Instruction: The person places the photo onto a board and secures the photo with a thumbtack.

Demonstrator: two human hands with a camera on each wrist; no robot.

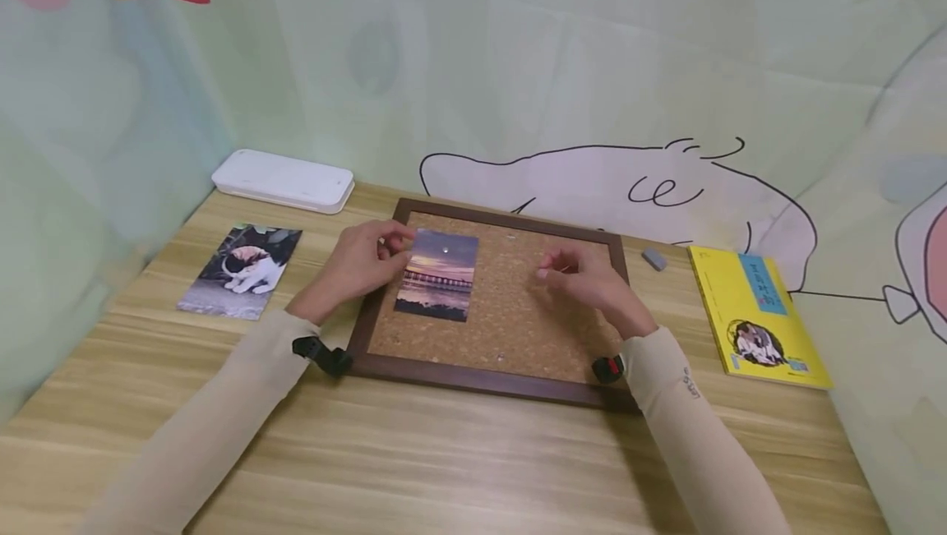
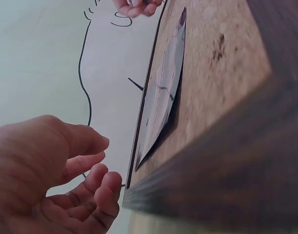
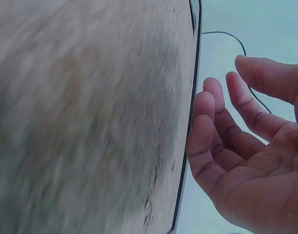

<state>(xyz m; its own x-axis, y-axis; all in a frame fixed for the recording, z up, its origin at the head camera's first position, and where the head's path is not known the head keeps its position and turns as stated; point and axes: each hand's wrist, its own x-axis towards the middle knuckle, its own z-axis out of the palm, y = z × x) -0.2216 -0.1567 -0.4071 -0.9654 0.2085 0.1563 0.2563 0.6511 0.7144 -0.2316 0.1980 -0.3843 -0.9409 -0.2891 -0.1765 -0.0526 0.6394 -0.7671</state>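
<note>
A sunset photo (image 1: 441,284) of a pier lies on the left part of a cork board (image 1: 510,305), with a small round pin (image 1: 445,250) near its top. In the left wrist view the photo (image 2: 164,87) bows up from the cork along one edge. My left hand (image 1: 364,260) hovers by the photo's upper left edge; its fingers are loosely bent, thumb apart from them, and hold nothing. Over the right part of the board is my right hand (image 1: 584,279). Its relaxed fingers (image 3: 226,168) curve with a gap to the thumb, and nothing shows between them.
The board has a dark wooden frame (image 1: 473,379). Left of it lie a cat photo (image 1: 240,272) and a white case (image 1: 283,182). To the right are a grey eraser-like block (image 1: 654,259) and a yellow book (image 1: 758,317). A printed curtain (image 1: 459,66) hangs behind the table.
</note>
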